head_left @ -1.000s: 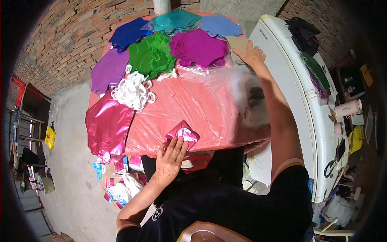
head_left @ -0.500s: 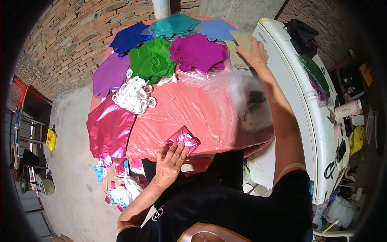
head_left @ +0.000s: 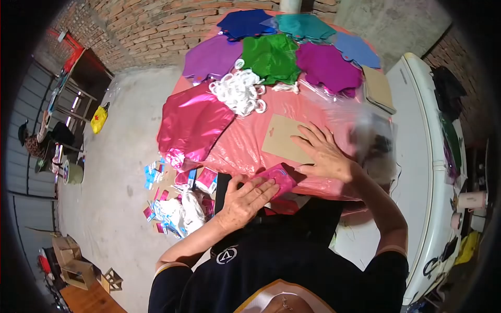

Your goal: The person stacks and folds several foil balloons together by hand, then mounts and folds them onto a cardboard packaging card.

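My left hand lies over a small folded packet of shiny pink foil at the table's front edge, fingers stretched across its left part and thumb apart. Just beyond it, my right hand rests with spread fingers on the right part of a flat tan card, which has a small hang-hole at its left side. A stack of shiny pink foil sheets lies to the left. White rings of ribbon or tape are heaped beside it.
Farther back lie a stack of tan cards and green, purple, magenta and blue foil sheets. Clear plastic bags lie right, beside a white fridge-like cabinet. Packets and white bags sit below left.
My right hand has come from the card stack at the back right to the front, and a tan card now lies under it. My left hand stays on the folded pink packet. The view has shifted.
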Tool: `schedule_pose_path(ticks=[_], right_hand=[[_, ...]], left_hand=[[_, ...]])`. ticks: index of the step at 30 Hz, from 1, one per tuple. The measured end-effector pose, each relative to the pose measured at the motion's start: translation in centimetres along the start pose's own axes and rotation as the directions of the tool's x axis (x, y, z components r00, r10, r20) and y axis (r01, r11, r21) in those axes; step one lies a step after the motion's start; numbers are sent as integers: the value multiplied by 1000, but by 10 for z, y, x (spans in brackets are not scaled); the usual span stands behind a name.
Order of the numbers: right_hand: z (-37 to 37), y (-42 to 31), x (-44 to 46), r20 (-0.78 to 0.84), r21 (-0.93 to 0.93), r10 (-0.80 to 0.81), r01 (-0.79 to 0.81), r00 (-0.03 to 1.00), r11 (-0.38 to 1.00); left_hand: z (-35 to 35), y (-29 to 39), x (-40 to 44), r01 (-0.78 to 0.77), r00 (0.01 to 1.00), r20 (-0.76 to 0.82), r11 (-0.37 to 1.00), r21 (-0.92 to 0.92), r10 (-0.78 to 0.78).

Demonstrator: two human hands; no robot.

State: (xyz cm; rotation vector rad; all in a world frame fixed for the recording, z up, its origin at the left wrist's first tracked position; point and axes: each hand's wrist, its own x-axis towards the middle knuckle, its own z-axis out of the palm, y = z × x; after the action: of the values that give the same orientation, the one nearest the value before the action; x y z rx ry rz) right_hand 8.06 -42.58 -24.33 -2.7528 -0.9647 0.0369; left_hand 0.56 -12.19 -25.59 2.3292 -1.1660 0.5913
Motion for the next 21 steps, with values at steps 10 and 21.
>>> schedule_pose_path(ticks=[10, 21], right_hand=[[-11, 8, 2, -302, 91, 103, -79, 948, 993], [-48, 9, 60, -484, 105, 17, 39, 875, 994]], left_hand=[[-31, -27, -2, 665, 613, 297, 275, -695, -732], [-14, -54, 20, 623, 660, 548, -34, -781, -514]])
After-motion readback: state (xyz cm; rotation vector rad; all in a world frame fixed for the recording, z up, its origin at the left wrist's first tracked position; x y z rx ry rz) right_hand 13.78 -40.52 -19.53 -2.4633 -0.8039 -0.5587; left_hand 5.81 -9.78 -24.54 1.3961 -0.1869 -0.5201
